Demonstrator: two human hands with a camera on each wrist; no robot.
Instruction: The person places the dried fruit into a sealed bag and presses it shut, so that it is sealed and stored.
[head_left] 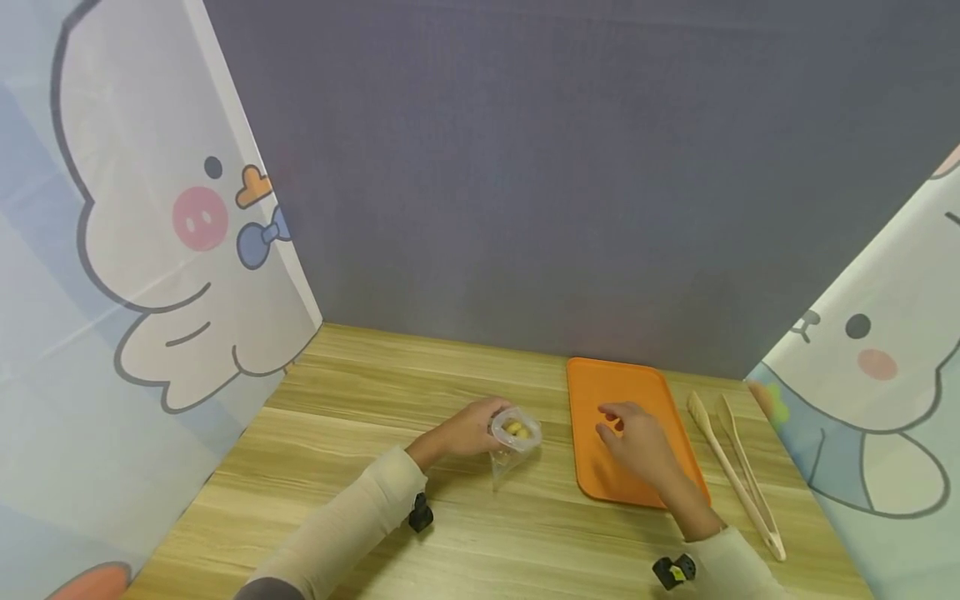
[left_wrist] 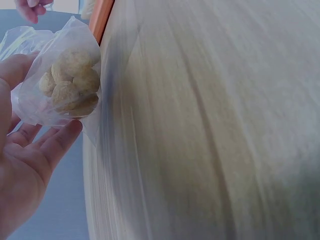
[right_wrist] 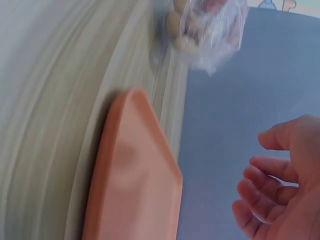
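Observation:
My left hand (head_left: 471, 428) grips a clear plastic bag (left_wrist: 34, 107) near the middle of the table, thumb on one side and fingers on the other. Inside the bag sit several round, tan-yellow lumps (left_wrist: 75, 82); their exact kind does not show. The bag's mouth gapes upward in the head view, with some of the lumps (head_left: 517, 429) visible through it. Over the orange tray (head_left: 611, 383) hovers my right hand (head_left: 639, 443), empty, its fingers loosely bent and apart from the thumb. In the right wrist view this hand (right_wrist: 282, 187) is raised above the tray (right_wrist: 145, 185).
Wooden tongs (head_left: 738, 479) lie on the table to the right of the tray. A grey panel (head_left: 510, 183) rises behind the wood-grain table (head_left: 337, 383). Cartoon-printed sheets stand at the left (head_left: 135, 250) and right (head_left: 900, 375).

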